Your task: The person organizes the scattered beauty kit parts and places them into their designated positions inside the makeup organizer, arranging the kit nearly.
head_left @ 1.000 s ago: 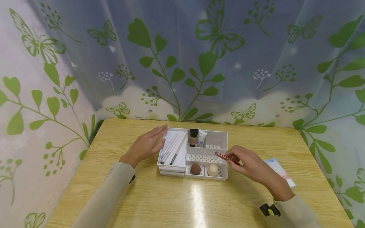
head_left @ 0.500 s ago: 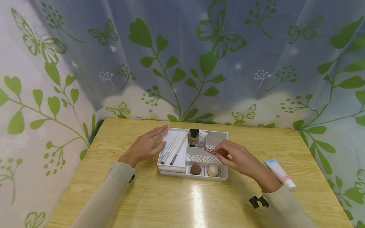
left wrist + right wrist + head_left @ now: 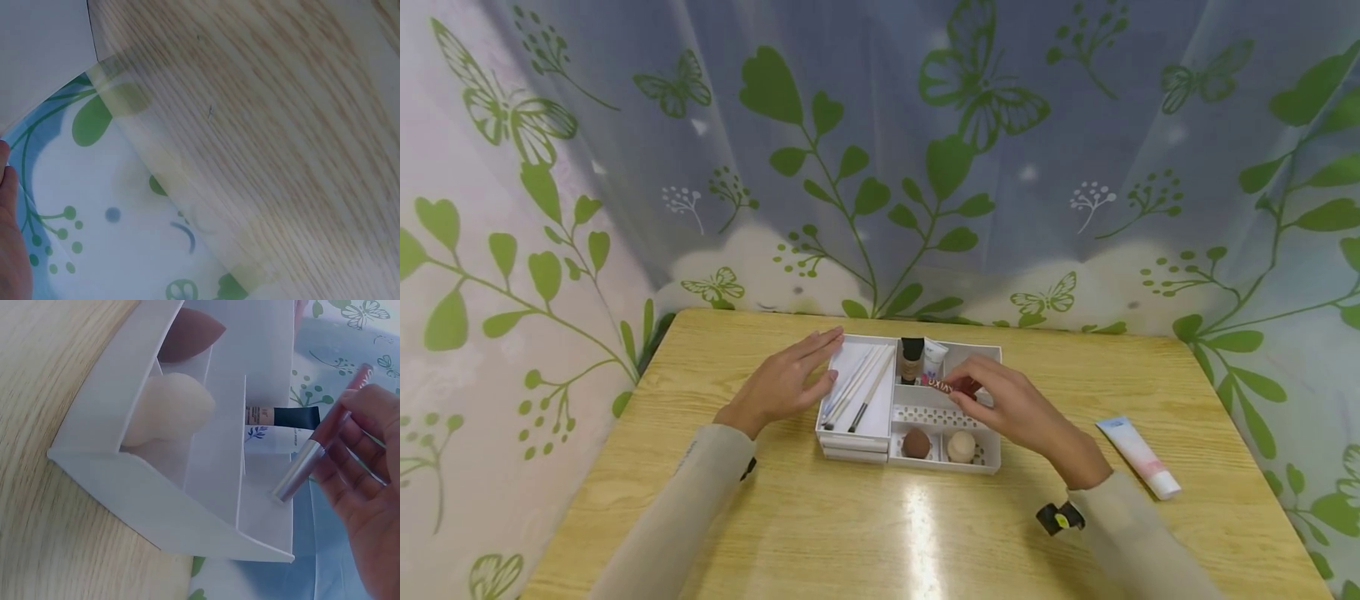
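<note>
My right hand (image 3: 1018, 410) pinches a slim dark red and silver lip gloss tube (image 3: 315, 442) with printed lettering. It holds the tube tilted over the back right compartment of a white organizer (image 3: 946, 469). In that back row stand a black-capped foundation tube (image 3: 912, 360) and a small white tube (image 3: 933, 357). Fairly straight fingers of my left hand (image 3: 782, 383) rest along the organizer's left side. Its left tray holds several makeup brushes (image 3: 871, 390). A brown makeup sponge (image 3: 915, 443) and a cream one (image 3: 961, 447) occupy the front compartments.
A pink, white and blue squeeze tube (image 3: 1138, 458) lies on the wooden table (image 3: 820, 533), right of my right forearm. Behind the table's far edge hangs a curtain (image 3: 880, 167) with green leaves and butterflies.
My right hand has carried the lip gloss tube leftward and back, from the organizer's right edge to over the back row. The left hand keeps its place.
</note>
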The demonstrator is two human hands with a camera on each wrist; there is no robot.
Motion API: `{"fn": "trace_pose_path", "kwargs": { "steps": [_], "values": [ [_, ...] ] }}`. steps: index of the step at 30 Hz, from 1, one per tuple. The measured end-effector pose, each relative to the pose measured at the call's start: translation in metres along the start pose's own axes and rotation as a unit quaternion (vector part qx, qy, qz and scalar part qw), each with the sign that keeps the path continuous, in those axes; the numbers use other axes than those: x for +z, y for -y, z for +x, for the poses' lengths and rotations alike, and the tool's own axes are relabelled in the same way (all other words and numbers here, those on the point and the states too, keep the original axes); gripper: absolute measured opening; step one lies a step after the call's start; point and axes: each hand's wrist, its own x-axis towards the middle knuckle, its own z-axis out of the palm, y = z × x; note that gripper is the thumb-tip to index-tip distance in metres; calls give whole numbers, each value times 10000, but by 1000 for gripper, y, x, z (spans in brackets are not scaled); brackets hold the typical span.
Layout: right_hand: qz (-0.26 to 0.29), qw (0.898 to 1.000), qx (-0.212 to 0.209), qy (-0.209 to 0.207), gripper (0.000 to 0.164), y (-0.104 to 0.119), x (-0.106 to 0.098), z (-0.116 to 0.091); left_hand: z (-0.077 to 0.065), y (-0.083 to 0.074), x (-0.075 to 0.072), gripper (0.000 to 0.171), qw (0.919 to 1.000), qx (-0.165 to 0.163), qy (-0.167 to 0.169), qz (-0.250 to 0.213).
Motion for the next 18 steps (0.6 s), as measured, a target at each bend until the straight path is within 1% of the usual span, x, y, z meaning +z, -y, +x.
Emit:
{"fn": "trace_pose_path", "kwargs": {
  "steps": [5,8,12,18],
  "values": [
    [121,9997,-131,-167,21,-4,8,3,0,1,0,59,10000,-30,-17,-24],
    [36,9997,-143,-209,20,-6,13,3,0,1,0,59,10000,-61,-10,-35],
    [-226,9994,-121,-214,19,-9,19,2,0,0,-1,59,9999,-103,10,-50],
    [-628,9980,-40,-85,19,-11,26,0,0,-1,-1,60,9999,-111,31,-72]
  ]
}}
